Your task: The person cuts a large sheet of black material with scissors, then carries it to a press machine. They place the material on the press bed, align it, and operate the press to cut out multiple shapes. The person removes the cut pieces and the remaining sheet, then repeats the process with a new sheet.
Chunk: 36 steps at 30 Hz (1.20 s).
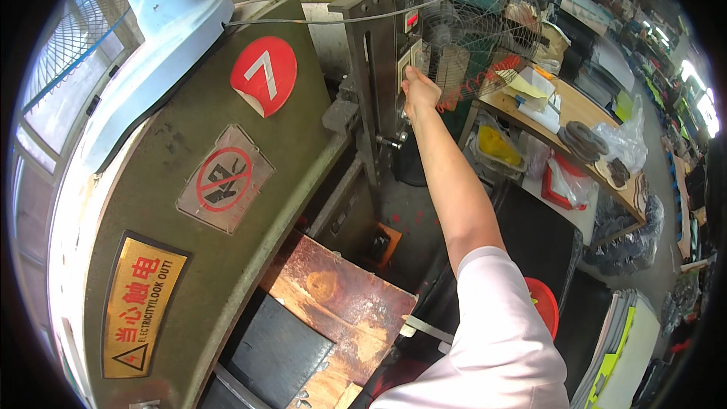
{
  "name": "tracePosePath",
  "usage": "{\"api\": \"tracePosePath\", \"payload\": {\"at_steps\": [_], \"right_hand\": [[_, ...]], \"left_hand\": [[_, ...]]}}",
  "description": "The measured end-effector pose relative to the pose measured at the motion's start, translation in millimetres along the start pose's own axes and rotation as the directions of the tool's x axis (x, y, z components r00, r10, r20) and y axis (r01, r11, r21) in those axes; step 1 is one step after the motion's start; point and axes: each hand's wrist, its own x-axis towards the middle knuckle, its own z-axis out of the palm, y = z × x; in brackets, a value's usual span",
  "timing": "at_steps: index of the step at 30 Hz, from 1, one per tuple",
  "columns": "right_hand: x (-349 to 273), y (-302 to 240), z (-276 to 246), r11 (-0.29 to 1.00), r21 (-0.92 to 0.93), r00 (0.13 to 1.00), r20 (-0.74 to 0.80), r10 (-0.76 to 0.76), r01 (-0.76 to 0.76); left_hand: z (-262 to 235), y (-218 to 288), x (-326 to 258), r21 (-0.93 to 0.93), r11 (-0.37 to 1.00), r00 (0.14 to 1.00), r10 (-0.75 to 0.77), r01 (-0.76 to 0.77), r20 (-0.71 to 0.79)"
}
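Pale sleeve (500,326) and bare forearm nearest the camera lead to the right hand (422,92), whose fingers bend against the control panel (410,40) on the machine's dark upright (381,79). At this angle I cannot tell whether they press or grip anything; the left hand is out of view. Judging by its look, the panel is rigid and fixed, with nothing to lift: light fingertip pressure on its pale front should suit, with steadying contact along its hard edge.

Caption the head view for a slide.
Bare hand at the control panel of an olive-green machine, worn brown board nearby.
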Motion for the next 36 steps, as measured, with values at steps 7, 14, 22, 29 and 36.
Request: {"api": "tracePosePath", "payload": {"at_steps": [7,14,22,29,36], "right_hand": [[11.3,-14.2,0.5,0.848,-0.372,0.919,0.035,-0.393,0.377],[24.9,-77.6,19.9,-0.176,-0.697,0.604,0.698,-0.385,0.695],[45.6,-82.6,-6.7,-0.220,-0.652,0.589,0.754,-0.292,0.726],[-228.8,36.2,3.1,0.156,-0.024,0.112,0.800,-0.589,0.988],[-635.8,98.3,-72.2,0.623,0.039,-0.276,0.917,0.289,0.782]], "left_hand": [[0.4,1.1,1.2,0.015,1.000,1.000,-0.022,0.021,0.013],[7.9,-1.1,11.0,-0.009,1.000,1.000,0.018,-0.018,0.015],[-7.3,2.5,70.8,-0.182,0.982,0.999,-0.052,0.050,-0.006],[-16.5,23.1,81.6,-0.313,0.946,0.991,-0.115,0.087,-0.073],[-37.7,-18.9,67.8,-0.634,0.771,0.970,-0.110,-0.054,-0.216]]}}
